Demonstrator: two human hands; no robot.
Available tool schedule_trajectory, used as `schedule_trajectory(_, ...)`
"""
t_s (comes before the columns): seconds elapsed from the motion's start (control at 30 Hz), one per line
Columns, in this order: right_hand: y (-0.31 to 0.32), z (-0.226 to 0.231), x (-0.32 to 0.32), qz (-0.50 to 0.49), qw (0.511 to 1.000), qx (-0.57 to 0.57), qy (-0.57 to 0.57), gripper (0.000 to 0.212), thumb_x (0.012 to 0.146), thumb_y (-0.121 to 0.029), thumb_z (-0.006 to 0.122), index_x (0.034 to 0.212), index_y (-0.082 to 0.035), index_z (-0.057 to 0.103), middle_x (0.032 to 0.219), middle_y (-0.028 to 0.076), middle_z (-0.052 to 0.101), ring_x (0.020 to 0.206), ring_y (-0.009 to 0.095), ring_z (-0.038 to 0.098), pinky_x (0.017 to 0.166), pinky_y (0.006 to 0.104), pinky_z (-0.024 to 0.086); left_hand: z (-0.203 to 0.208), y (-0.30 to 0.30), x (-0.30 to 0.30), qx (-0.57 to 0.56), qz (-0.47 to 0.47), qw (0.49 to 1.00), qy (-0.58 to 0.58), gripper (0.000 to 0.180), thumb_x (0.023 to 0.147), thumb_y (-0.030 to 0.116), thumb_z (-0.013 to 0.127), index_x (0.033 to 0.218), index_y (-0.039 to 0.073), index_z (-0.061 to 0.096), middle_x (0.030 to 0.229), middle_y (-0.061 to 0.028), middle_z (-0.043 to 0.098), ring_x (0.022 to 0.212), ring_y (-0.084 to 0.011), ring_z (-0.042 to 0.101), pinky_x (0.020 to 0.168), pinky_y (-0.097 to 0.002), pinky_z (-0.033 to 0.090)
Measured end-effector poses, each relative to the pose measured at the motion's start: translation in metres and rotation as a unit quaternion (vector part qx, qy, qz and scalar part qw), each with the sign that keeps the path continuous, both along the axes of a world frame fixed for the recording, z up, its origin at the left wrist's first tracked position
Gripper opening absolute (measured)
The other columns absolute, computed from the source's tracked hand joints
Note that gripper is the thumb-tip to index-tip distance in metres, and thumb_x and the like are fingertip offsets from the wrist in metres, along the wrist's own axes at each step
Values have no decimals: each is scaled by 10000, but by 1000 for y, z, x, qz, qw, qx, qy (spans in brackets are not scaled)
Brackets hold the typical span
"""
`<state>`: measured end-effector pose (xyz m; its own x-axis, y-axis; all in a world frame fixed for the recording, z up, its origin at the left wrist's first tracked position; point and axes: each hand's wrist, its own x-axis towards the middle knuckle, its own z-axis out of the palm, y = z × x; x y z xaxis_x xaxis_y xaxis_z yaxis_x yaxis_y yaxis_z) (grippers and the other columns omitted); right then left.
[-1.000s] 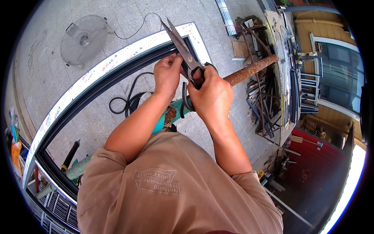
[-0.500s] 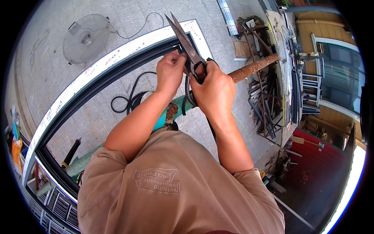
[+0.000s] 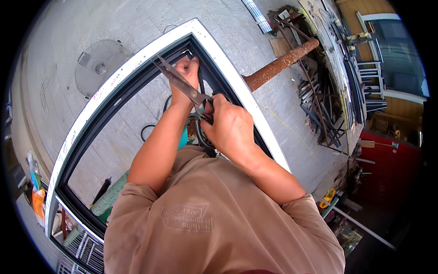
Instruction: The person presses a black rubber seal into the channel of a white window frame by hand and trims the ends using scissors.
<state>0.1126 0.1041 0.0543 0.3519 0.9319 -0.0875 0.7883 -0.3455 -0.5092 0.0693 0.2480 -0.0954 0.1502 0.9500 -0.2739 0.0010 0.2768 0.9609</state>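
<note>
A large window frame [image 3: 206, 42], white outside with black inner channels, lies across the view, its far corner just beyond my hands. My left hand [image 3: 183, 84] is closed at that inner corner, its thumb and fingers against a black rubber strip [image 3: 201, 81]. The strip hangs down from there toward my other hand. In my right hand [image 3: 232, 124] I grip dark metal scissors [image 3: 180, 84] by the handles. Their blades are slightly parted, point up and left, and cross in front of my left wrist. Part of the strip is hidden behind the scissors and my right hand.
A rusty round bar [image 3: 283, 64] sticks out beyond the frame's right side. Scrap metal pieces [image 3: 321, 109] lie piled at right. A round fan [image 3: 99, 68] is on the floor at far left. A green-wrapped bar [image 3: 112, 194] runs beneath the frame.
The scissors have swung to the left and lower, now crossing my left wrist. My right hand has moved down and left. The frame's corner appears further left as the view shifted.
</note>
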Motion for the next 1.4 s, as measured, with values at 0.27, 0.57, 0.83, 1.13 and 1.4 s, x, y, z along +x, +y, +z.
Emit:
schedule_trajectory(0.27,-48,-24,-5,-74,984,22,160,309,873,-189,837,908,-31,574,635,140,605,543,321,598,566,430,471,20,-4,-5,-62,-7,998,-32,293,1043,287,695,876,47,696,697,33,541,626,-70,464,563,-271,362)
schedule_trajectory(0.57,-103,-45,6,-64,990,-1,125,300,848,-187,845,929,-27,605,744,153,693,664,347,698,631,447,548,25,-7,-3,-60,5,998,1,345,1036,319,700,910,-1,672,747,-19,601,606,-106,581,538,-279,484)
schedule_trajectory(0.83,-145,-93,11,11,994,-53,94,285,831,-159,840,949,-39,610,837,180,727,779,416,713,701,496,565,21,-2,-6,-63,-21,996,-55,345,1039,312,699,841,44,609,727,-23,605,580,-115,585,528,-279,501)
schedule_trajectory(1.13,-132,-114,6,-77,988,-14,133,311,920,-223,827,997,-7,616,809,165,691,641,289,652,631,393,536,18,8,-22,-109,-94,984,-103,305,1041,315,699,867,83,606,753,-8,621,610,-113,632,557,-262,536)
schedule_trajectory(1.4,-86,-132,-4,-122,946,129,270,218,961,-123,770,1011,-10,590,834,122,694,640,148,600,614,322,498,23,8,-22,-121,-106,981,-108,297,1049,304,691,878,79,599,764,-18,628,617,-116,641,571,-255,550)
